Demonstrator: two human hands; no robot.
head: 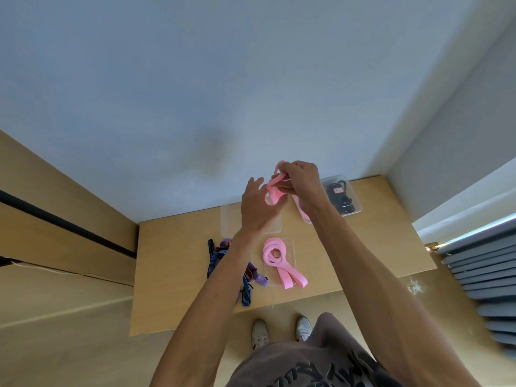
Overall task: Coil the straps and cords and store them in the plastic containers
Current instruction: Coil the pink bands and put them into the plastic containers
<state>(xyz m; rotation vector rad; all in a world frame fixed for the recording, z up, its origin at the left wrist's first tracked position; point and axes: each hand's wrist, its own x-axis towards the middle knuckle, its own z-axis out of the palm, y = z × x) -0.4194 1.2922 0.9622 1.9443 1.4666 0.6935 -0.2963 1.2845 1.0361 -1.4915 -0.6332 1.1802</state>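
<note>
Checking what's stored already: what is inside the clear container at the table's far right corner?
The far-right container holds a black corded item with a red label; the right hand covers its near end.

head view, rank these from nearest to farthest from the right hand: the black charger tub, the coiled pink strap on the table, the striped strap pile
From the right hand, which grips a pink strap:
1. Black charger tub, just to its right at the table's back edge.
2. Coiled pink strap, below it, mid-table.
3. Striped strap pile, down and left, beside the left forearm.
</note>
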